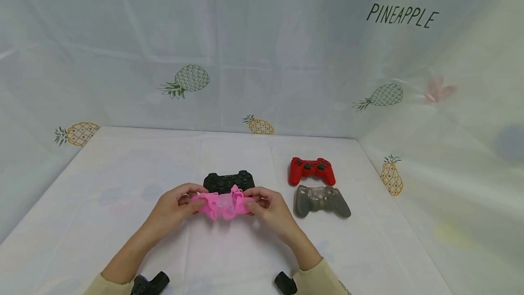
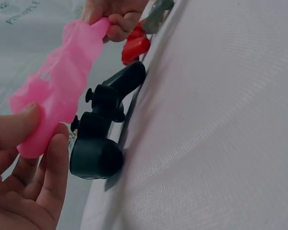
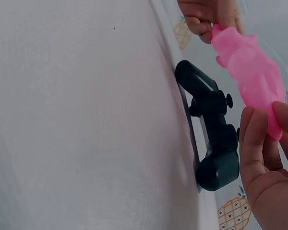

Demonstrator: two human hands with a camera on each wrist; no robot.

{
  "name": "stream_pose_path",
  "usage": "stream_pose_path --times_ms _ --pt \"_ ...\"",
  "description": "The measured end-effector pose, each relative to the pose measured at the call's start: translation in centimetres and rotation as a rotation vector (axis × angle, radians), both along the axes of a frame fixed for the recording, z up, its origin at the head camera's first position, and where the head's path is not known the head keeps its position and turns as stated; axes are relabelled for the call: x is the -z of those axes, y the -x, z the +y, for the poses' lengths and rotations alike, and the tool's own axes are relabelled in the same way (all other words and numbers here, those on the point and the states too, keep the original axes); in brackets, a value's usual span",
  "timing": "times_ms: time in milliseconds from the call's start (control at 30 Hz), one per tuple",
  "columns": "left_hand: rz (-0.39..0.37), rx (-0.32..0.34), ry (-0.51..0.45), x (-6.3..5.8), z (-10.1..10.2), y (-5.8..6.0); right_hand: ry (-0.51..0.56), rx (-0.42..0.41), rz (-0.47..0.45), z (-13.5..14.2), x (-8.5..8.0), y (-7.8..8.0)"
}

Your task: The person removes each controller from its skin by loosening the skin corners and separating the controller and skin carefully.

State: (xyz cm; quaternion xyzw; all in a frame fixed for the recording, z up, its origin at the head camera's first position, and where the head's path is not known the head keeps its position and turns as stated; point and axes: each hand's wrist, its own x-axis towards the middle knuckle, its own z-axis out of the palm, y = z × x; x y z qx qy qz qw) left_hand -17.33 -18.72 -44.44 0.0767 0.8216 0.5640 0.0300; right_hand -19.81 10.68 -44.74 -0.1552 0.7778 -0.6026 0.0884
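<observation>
A pink silicone controller cover [image 1: 224,205] is held up between both hands above the table. My left hand [image 1: 177,205] pinches its left end between thumb and fingers, as the left wrist view shows close up. At the opposite end, my right hand [image 1: 271,209] pinches the cover the same way; in the right wrist view that end of the pink cover [image 3: 259,81] lies between thumb and fingertips. The cover looks soft and slightly crumpled. Just beyond it a black game controller [image 1: 229,182] lies on the table, its near part hidden behind the cover.
To the right of the hands lies a red game controller [image 1: 312,170], with a grey game controller [image 1: 321,201] directly in front of it. White cloth covers the table [image 1: 123,222]. A curtain with pineapple prints [image 1: 286,58] hangs behind it and along the sides.
</observation>
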Motion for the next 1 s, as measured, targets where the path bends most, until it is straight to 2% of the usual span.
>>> stream_pose_path --times_ms 133,233,367,600,833,1000 --pt "0.033 -0.005 -0.013 0.08 -0.12 0.14 0.001 0.016 -0.008 0.16 0.02 0.03" --pt "-0.004 -0.036 -0.076 0.0 -0.11 0.28 0.028 0.029 -0.037 0.12 0.01 0.0" --pt "-0.042 -0.075 -0.098 -0.07 -0.17 0.3 0.047 0.046 -0.07 0.03 -0.01 -0.01" --pt "0.011 -0.04 -0.042 0.04 -0.34 0.24 0.08 0.031 -0.087 0.05 -0.01 0.12" --pt "0.144 -0.027 0.131 0.3 -0.25 0.21 0.044 -0.031 -0.071 -0.04 -0.01 0.16" --pt "0.162 0.011 0.125 0.27 -0.24 0.19 0.051 -0.029 -0.07 -0.11 -0.03 0.13"
